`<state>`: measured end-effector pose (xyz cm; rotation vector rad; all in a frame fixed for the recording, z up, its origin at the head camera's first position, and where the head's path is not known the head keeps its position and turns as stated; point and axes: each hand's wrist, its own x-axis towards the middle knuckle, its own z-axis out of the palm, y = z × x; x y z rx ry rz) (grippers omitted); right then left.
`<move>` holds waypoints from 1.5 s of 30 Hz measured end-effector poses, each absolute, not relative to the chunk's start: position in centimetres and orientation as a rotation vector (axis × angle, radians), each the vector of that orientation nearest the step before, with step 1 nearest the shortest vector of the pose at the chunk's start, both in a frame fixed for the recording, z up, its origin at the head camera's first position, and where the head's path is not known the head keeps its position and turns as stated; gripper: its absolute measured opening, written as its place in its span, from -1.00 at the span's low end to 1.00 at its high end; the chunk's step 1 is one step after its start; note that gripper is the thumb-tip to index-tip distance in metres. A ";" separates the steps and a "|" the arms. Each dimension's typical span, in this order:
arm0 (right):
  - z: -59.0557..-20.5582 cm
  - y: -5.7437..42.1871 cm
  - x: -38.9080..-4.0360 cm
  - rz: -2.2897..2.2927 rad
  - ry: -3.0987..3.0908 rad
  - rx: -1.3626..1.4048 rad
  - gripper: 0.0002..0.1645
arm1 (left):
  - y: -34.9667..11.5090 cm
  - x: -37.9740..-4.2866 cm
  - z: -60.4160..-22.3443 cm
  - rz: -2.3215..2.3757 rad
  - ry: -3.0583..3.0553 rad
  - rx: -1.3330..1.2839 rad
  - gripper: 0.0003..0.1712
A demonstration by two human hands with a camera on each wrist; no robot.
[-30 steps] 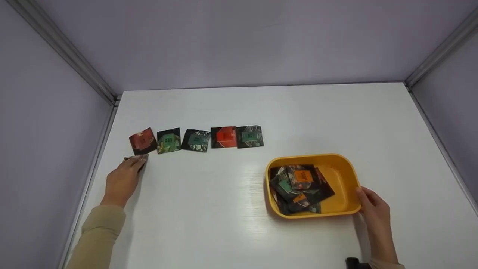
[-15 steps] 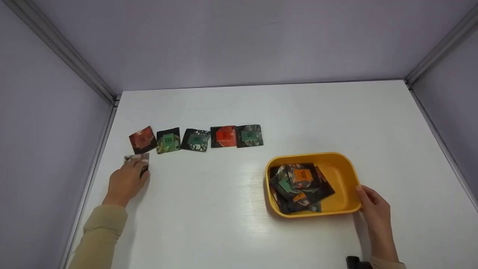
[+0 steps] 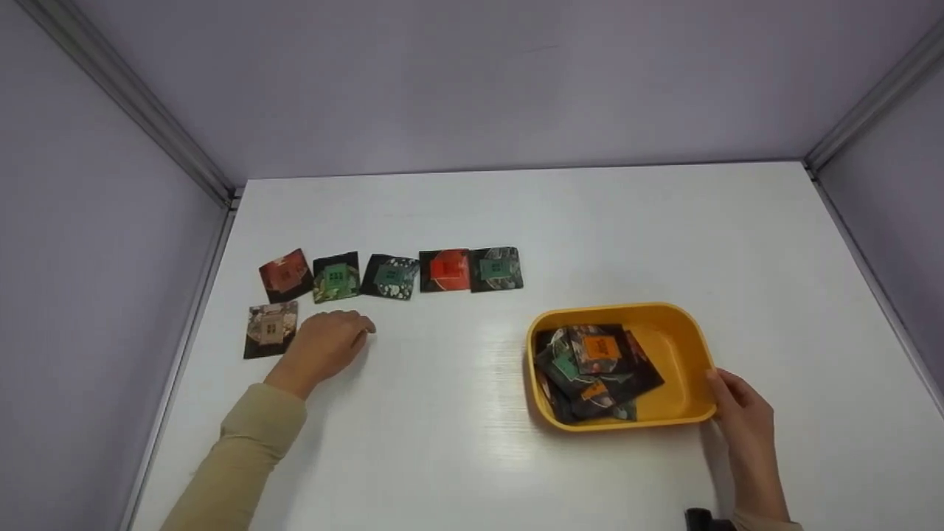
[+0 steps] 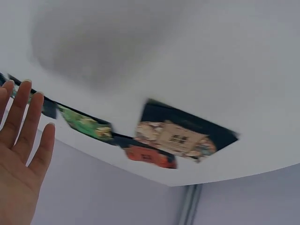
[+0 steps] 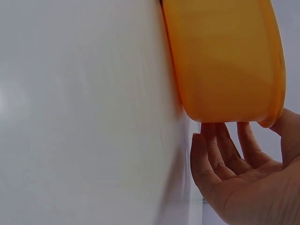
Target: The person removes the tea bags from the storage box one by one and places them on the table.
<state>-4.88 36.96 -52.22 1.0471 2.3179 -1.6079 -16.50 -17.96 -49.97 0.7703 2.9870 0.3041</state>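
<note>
My left hand (image 3: 330, 343) holds nothing and is over the table, just right of a beige-and-black square printed packet (image 3: 271, 330). In the left wrist view its fingers (image 4: 35, 122) are straight and apart. A row of similar packets lies beyond it: dark red (image 3: 286, 276), green (image 3: 336, 277), black-and-white (image 3: 390, 276), bright red (image 3: 445, 270) and grey-green (image 3: 495, 268). On the right, my right hand (image 3: 745, 413) grips the right end of a yellow plastic bin (image 3: 675, 369), thumb at the rim and fingers against the outer wall.
Several more packets lie piled in the bin's left half, an orange-labelled packet (image 3: 600, 346) on top. The white table (image 3: 413, 442) meets grey walls at its back and sides. A dark object (image 3: 698, 518) shows at the right wrist.
My left hand let go of the beige packet, leaving it flat below the dark red one, and moved right. The right hand and bin stayed put.
</note>
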 end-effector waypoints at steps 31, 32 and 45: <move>-52.5 36.6 -4.4 -1.718 2.334 1.040 -0.08 | 4.7 -15.6 -42.8 -0.285 2.588 1.748 -0.76; -52.5 36.6 -4.4 -1.720 2.340 1.035 -0.09 | 5.3 -15.7 -42.8 -0.288 2.584 1.763 -0.75; -52.3 36.7 -4.5 -1.688 2.311 1.055 -0.04 | 12.7 -16.1 -43.0 -0.251 2.554 1.835 -0.72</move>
